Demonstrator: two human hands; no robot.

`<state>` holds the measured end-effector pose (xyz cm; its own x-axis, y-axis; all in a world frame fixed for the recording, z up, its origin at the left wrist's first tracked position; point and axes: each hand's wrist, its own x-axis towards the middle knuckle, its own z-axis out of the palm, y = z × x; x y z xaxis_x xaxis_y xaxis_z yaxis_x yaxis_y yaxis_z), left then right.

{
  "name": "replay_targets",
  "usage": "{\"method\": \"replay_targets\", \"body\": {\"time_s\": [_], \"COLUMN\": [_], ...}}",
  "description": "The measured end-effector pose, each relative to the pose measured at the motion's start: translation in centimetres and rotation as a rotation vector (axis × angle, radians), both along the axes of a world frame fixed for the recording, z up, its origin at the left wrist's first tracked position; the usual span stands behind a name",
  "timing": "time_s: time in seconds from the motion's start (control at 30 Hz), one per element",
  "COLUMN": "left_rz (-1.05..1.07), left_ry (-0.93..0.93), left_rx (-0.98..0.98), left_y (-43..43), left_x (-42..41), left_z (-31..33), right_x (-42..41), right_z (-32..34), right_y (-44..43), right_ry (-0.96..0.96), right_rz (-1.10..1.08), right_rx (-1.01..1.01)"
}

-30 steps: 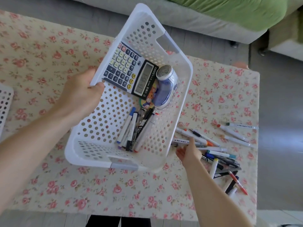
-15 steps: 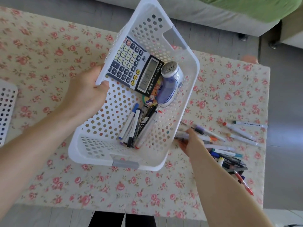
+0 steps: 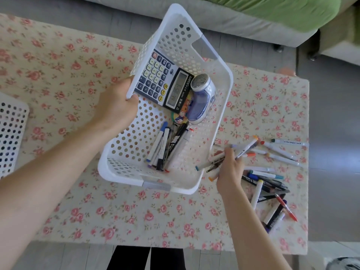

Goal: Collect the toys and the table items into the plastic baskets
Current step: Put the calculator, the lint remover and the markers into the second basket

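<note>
My left hand grips the left rim of a white perforated plastic basket, held tilted above the floral table. Inside it lie a calculator, a blue and white lint shaver, a small cartoon item and several markers. Just right of the basket's near corner, my right hand is closed on a bunch of markers, lifted off the cloth. More loose markers lie scattered on the table's right side.
A second white perforated basket pokes in at the left edge. The table has a floral cloth; its right edge runs past the markers. A grey sofa with a green cover stands beyond the far edge.
My right hand reached into the marker pile, closed on a bunch and raised it beside the basket. The basket stayed tilted in my left hand.
</note>
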<state>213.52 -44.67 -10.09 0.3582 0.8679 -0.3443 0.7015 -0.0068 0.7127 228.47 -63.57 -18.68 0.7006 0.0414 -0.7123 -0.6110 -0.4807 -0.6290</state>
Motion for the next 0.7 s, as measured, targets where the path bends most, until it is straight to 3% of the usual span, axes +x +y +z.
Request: {"method": "replay_targets", "body": {"time_s": [0.13,0.3,0.43,0.57,0.7], "left_rz": [-0.012,-0.02,-0.006,-0.009,0.004], "left_ry": [-0.024,-0.024,-0.046,-0.06,-0.067], "left_rx": [-0.012,0.001,-0.041,-0.04,-0.05], "left_y": [-0.1,-0.1,0.0,-0.1,0.2], "left_x": [0.0,-0.2,-0.4,-0.3,1.3], "left_z": [0.1,0.2,0.3,0.8,1.5], "right_x": [-4.2,-7.2,-7.3,-3.9,2.5], "right_z": [1.9,-0.4,-0.3,0.9,-0.2], "right_y": [3.5,6.2,5.7,2.3,-1.6], "right_ry": [0.067,0.192,0.165,-0.066,-0.079], "right_rz": [0.197,0.317,0.31,0.042,-0.181], "right_rx": [0.123,-0.063,-0.062,-0.004,-0.138]}}
